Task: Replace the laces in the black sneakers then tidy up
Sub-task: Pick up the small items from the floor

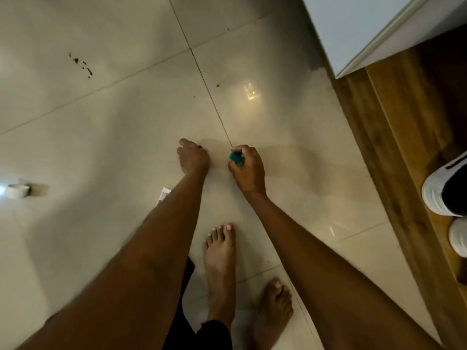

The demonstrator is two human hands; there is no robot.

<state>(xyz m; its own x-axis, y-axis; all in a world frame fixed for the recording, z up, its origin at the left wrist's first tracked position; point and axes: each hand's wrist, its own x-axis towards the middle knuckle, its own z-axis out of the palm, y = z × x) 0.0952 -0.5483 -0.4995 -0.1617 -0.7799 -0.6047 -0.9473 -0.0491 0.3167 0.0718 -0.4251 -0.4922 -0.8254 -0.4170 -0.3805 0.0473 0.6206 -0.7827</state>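
A pale tiled floor [106, 117] filled most of the frame, glossy and crossed by dark grout lines. Along the right edge ran a wooden shelf [409, 127], with a white cabinet [353, 29] above it in the upper right corner. On the shelf, at the right edge of the frame, stood the sneakers [444, 190], showing white toes and black uppers; their laces could not be made out. Two bare arms reached from the bottom of the frame toward the centre, over two bare feet [219, 251] on the tiles. The right hand [246, 168], just right of centre, was curled around a small teal object [235, 157]. The left hand [193, 156], just beside it, had its fingers bent down at the floor, with something tiny and dark at the fingertips; whether it pinched that, I could not tell. At the left edge lay a roll of white tape [17, 191]. Dark crumbs [83, 65] speckled the upper left.
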